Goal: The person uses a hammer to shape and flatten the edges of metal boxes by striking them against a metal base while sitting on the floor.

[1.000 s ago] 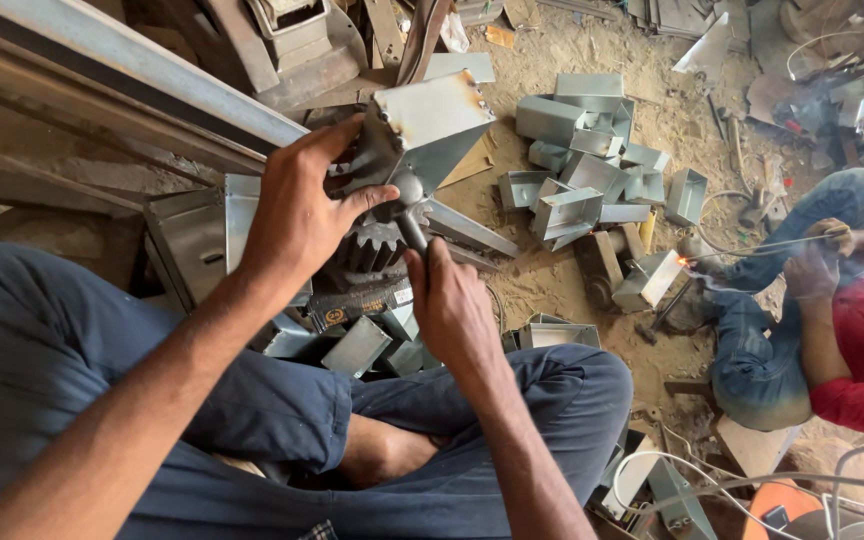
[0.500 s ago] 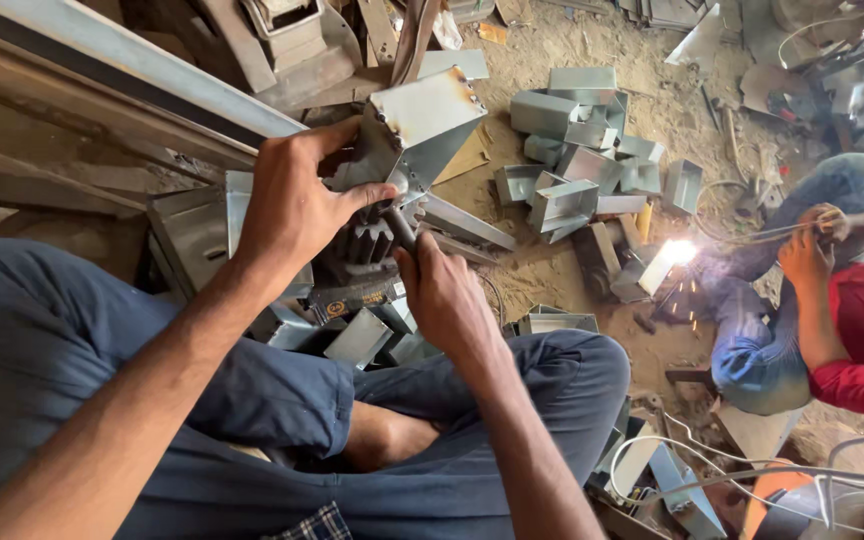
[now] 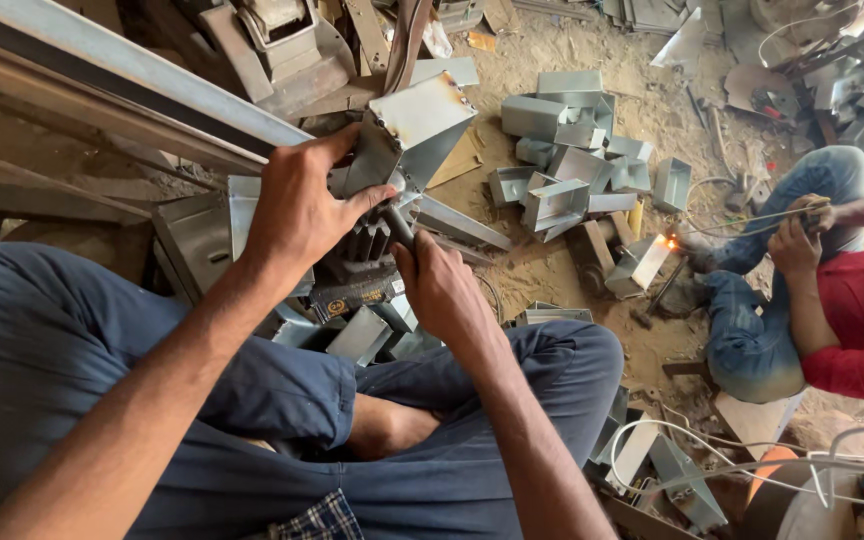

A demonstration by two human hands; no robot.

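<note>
A folded grey sheet-metal piece (image 3: pixel 407 135) is gripped by the left hand (image 3: pixel 297 205), while a dark tool handle (image 3: pixel 399 228) beneath it is clasped by the right hand (image 3: pixel 442 290). Similar metal boxes (image 3: pixel 572 150) are piled farther right, where a welding spark (image 3: pixel 669 242) is seen beside another person's hand (image 3: pixel 795 245).

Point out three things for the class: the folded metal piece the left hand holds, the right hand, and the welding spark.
folded metal piece (image 3: pixel 422 115), head view, on its flat upper face
right hand (image 3: pixel 442 290), head view, on the back of the hand
welding spark (image 3: pixel 669 242), head view, on the bright glow
</note>
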